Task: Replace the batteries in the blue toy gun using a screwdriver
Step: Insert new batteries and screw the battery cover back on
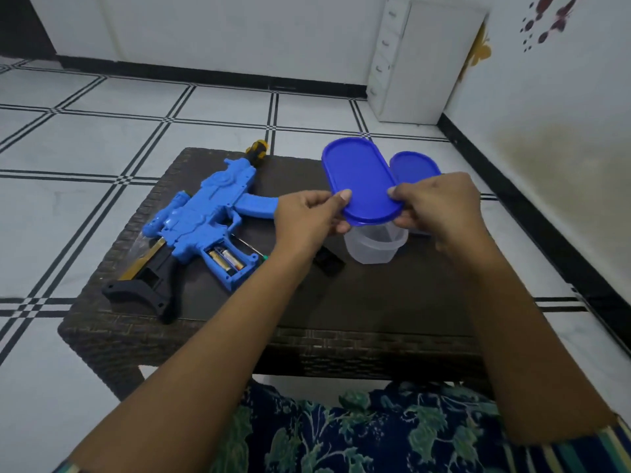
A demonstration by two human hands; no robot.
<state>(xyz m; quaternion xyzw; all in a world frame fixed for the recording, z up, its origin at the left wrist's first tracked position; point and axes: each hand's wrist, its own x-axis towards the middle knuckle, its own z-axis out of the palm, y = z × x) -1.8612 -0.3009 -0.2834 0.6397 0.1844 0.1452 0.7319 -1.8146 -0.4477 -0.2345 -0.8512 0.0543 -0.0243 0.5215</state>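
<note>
Tabletop (375,302) view: my left hand (304,223) and right hand (440,206) pinch the blue lid (362,182); the battery bay (228,259) lies leftward, nearer my left.

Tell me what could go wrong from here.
The small black piece beside the clear container lies by the left hand; a sweep could knock it away. The screwdriver sits at the table's far edge and may roll off. The blue toy gun has its compartment open, so a bump could spill the batteries.
</note>
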